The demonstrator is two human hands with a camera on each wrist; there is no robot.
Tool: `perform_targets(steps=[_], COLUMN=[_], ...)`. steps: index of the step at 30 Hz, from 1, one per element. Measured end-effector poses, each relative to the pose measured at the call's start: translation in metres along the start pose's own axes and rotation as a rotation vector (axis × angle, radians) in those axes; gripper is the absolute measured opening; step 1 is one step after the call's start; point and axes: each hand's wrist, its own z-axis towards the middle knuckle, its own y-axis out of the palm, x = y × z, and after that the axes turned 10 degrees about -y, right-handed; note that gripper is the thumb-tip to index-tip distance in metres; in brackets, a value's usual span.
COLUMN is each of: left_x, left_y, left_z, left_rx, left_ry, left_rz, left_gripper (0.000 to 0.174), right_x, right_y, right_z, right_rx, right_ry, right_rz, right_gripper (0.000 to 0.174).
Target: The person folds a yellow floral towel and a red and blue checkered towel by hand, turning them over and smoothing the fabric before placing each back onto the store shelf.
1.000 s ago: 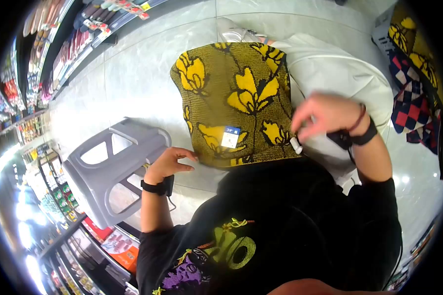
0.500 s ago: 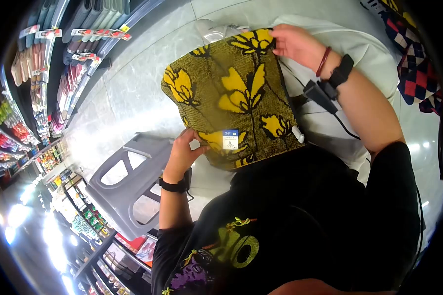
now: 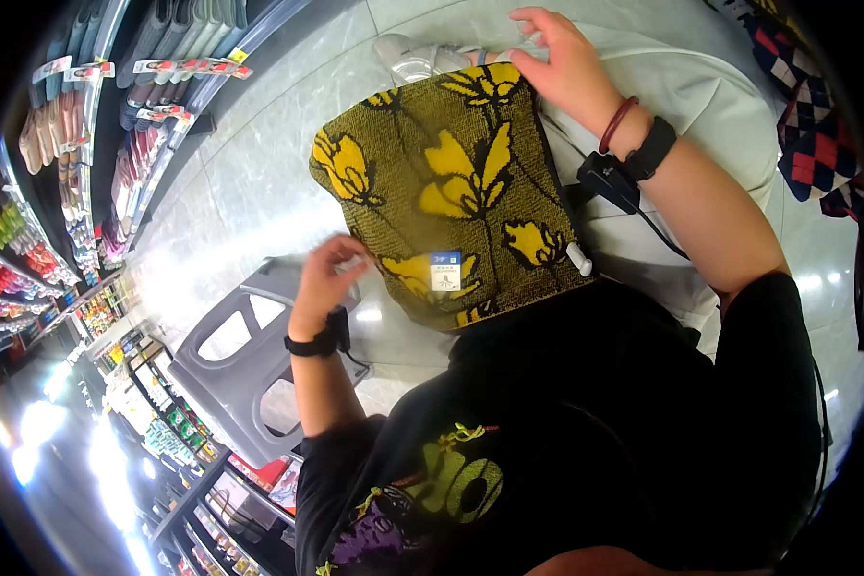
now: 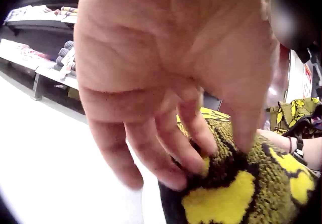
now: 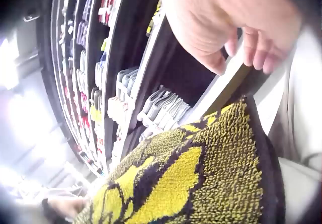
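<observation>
A towel with yellow flowers on an olive ground lies spread before the person's lap, bearing a blue-and-white label. My left hand is beside its left edge, fingers loosely bent. In the left wrist view, those fingers overlap the dark border of the terry cloth. At the far right corner of the towel, my right hand holds nothing, its fingers extended past the corner. The right wrist view shows this hand above the towel's corner.
To the left stands a grey plastic stool. Shelves of folded textiles line the far left. A light-coloured cloth surface lies under the right arm. Checked cloth is at the right edge, and a small white object by the towel's right edge.
My right hand moved from the towel's near right side to its far right corner, then came off it with fingers extended. The left hand moved up along the left edge and slightly outward.
</observation>
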Motion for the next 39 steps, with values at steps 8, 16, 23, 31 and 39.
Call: perform_targets(steps=[8, 16, 23, 31, 39], left_x=[0.064, 0.044, 0.005, -0.006, 0.002], left_y=[0.027, 0.016, -0.035, -0.063, -0.076], left_z=[0.058, 0.088, 0.136, 0.133, 0.143], left_rx=[0.404, 0.286, 0.084, -0.115, -0.155], left_ry=[0.520, 0.371, -0.079, -0.118, -0.119], left_rz=[0.488, 0.026, -0.304, -0.447, -0.474], left_gripper=[0.067, 0.062, 0.050, 0.036, 0.031], right_x=[-0.049, 0.002, 0.014, 0.041, 0.007], right_y=[0.028, 0.034, 0.051, 0.022, -0.026], right_z=[-0.031, -0.015, 0.033, 0.063, 0.062], right_rx=[-0.467, -0.498, -0.587, -0.756, -0.555], right_ry=[-0.589, -0.029, 0.055, 0.085, 0.119], right_rz=[-0.232, -0.052, 0.326, 0.336, 0.172], right_gripper=[0.050, 0.044, 0.046, 0.023, 0.022])
